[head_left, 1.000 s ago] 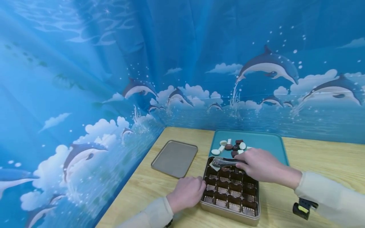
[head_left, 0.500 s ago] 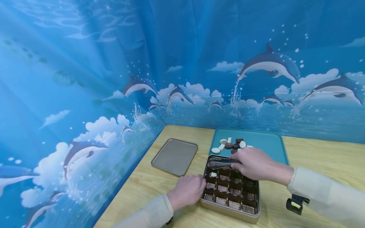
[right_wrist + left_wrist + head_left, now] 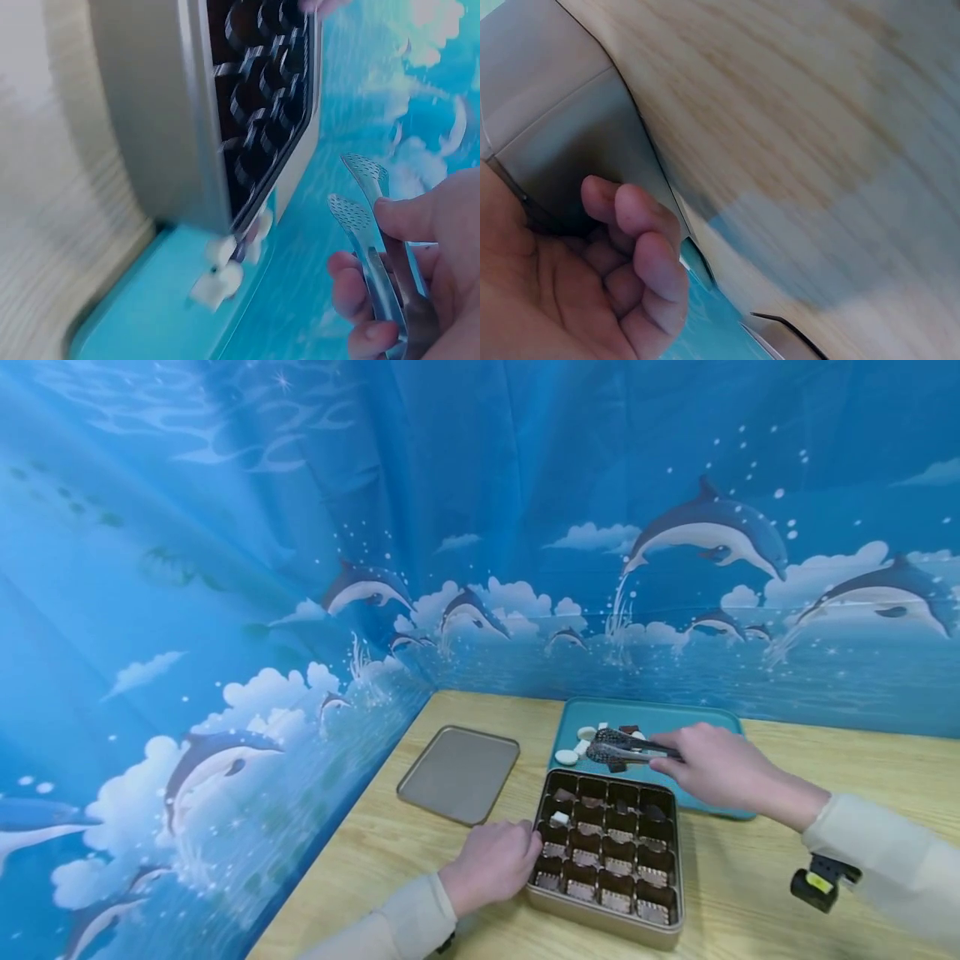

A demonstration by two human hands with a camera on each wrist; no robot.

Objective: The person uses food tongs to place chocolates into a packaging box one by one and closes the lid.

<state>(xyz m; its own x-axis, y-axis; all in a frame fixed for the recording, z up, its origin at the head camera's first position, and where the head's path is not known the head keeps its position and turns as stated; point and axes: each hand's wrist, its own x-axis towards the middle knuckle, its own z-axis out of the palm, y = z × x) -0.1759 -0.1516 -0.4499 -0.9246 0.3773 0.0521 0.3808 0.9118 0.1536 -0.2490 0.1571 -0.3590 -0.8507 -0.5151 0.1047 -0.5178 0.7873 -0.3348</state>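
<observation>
My left hand (image 3: 491, 867) holds the left rim of a metal tin (image 3: 600, 924), its fingers curled against the tin's side (image 3: 592, 142) in the left wrist view. A brown insert (image 3: 618, 837) divides the tin into square compartments. Dark chocolates (image 3: 654, 812) lie in the far row, and a white piece (image 3: 559, 819) lies in the second row at left. My right hand (image 3: 712, 767) grips metal serving tongs (image 3: 375, 240), whose perforated tips are apart with nothing between them in the right wrist view. In the head view the tips overlap the chocolates on the teal tray (image 3: 697, 718).
White and dark chocolates (image 3: 567, 757) are grouped on the teal tray's left part, behind the tin. A flat metal lid (image 3: 459, 777) lies on the wooden table (image 3: 360, 860) to the left. A blue dolphin-print curtain (image 3: 495, 527) borders the table's left and back.
The white piece, earlier at the tongs, now sits in a second-row compartment. My right hand has moved back and right with the tongs, from the tin to the tray. My left hand stays put.
</observation>
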